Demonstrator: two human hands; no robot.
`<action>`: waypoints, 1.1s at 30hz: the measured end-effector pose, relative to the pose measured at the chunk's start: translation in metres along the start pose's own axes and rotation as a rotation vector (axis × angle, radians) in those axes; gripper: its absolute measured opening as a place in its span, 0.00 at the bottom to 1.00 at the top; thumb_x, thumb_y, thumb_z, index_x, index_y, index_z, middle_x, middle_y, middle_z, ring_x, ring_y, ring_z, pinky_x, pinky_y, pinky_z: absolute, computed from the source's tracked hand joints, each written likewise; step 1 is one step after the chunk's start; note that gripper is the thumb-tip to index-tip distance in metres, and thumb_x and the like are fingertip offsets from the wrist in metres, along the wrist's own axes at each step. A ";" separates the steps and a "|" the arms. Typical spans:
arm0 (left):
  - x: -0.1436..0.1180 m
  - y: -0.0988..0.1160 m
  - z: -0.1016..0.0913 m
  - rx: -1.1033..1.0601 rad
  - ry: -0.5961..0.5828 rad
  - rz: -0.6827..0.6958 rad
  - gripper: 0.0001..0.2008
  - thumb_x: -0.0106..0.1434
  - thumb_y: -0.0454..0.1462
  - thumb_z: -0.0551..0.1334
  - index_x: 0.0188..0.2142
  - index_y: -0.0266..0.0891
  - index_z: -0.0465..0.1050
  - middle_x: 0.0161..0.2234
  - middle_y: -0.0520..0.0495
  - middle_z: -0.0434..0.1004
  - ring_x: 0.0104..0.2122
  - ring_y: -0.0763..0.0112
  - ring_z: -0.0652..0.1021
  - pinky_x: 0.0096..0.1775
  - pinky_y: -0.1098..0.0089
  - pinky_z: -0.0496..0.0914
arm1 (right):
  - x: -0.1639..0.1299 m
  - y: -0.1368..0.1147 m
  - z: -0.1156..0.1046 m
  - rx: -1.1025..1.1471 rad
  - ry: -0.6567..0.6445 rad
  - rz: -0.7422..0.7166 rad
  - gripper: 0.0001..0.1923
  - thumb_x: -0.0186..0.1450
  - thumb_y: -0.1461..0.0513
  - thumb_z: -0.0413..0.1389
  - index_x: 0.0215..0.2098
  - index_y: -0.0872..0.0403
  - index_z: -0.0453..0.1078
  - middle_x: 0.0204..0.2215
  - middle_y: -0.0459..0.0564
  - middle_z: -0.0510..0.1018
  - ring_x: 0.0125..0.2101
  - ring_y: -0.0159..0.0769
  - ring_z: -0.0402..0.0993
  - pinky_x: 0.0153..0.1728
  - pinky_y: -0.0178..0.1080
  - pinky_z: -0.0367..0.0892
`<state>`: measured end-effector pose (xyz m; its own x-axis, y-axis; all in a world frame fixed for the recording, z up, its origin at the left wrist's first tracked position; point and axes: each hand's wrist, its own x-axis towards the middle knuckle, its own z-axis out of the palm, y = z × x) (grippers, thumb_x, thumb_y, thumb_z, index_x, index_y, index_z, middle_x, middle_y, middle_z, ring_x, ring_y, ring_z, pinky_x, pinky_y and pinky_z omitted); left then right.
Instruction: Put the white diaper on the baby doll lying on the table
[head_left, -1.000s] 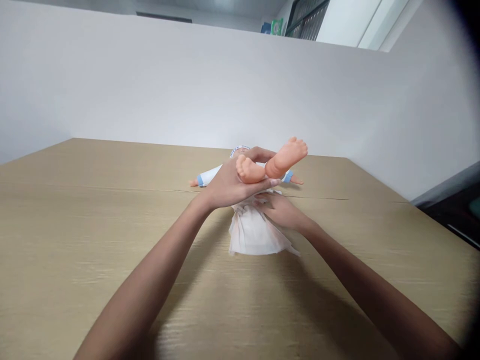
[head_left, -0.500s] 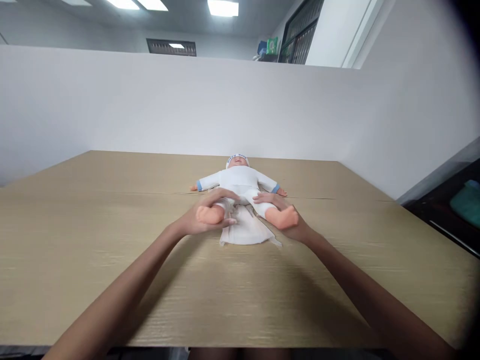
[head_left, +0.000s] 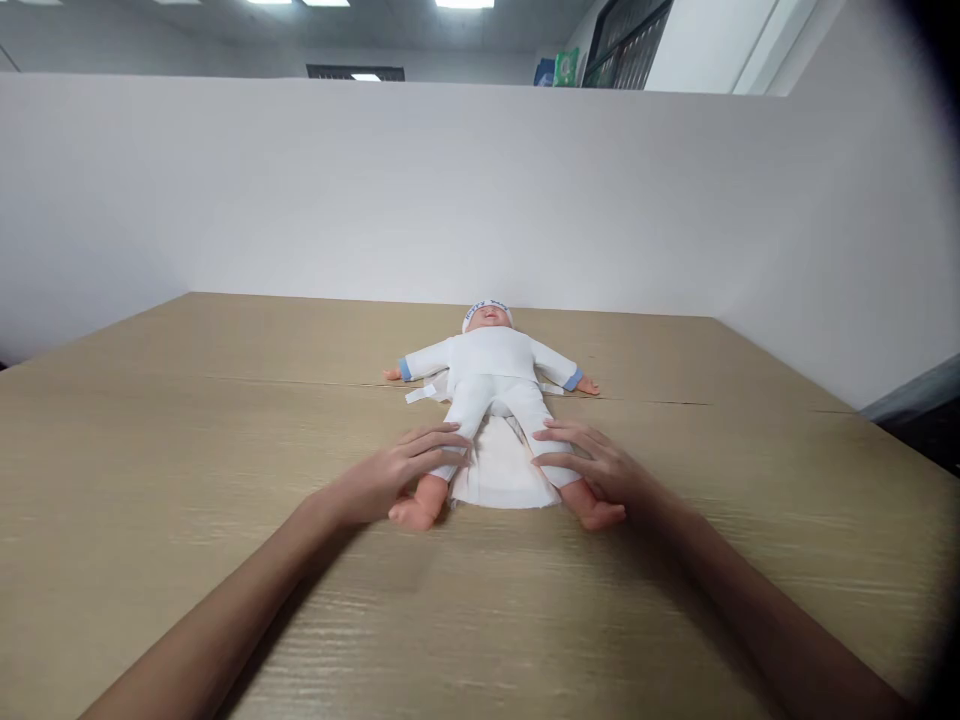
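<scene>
A baby doll [head_left: 491, 375] in white clothes and a white cap lies on its back on the wooden table [head_left: 187, 480], head away from me, arms spread. A white diaper [head_left: 499, 475] lies flat under its hips and between its straightened legs. My left hand [head_left: 390, 480] rests with fingers extended on the doll's left-side lower leg, above its bare foot [head_left: 411, 512]. My right hand [head_left: 600, 465] lies the same way on the other lower leg, by the foot [head_left: 604, 515]. Neither hand is closed around anything.
White partition walls [head_left: 300, 190] stand along the table's far edge and right side. Diaper tabs [head_left: 420, 392] stick out beside the doll's waist. A dark area [head_left: 922, 430] lies beyond the table's right edge.
One second ago my left hand held both doll legs raised while the right hand was on the diaper. The legs came down and apart; now they lie flat with my hands resting on them.
</scene>
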<state>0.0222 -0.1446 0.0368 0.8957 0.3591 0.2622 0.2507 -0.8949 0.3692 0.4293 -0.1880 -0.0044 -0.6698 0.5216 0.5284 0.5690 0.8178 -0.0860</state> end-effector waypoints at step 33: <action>0.022 0.074 0.031 0.251 0.086 -0.441 0.06 0.72 0.33 0.58 0.45 0.42 0.72 0.51 0.37 0.74 0.51 0.47 0.70 0.52 0.50 0.72 | 0.025 -0.115 0.013 -0.151 -0.015 0.434 0.26 0.70 0.73 0.54 0.61 0.48 0.77 0.58 0.57 0.82 0.66 0.55 0.70 0.64 0.58 0.73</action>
<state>0.0720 -0.2115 0.0422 0.6538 0.7281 0.2060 0.6880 -0.6853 0.2389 0.3409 -0.2658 0.0079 -0.3608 0.8123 0.4584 0.8605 0.4794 -0.1722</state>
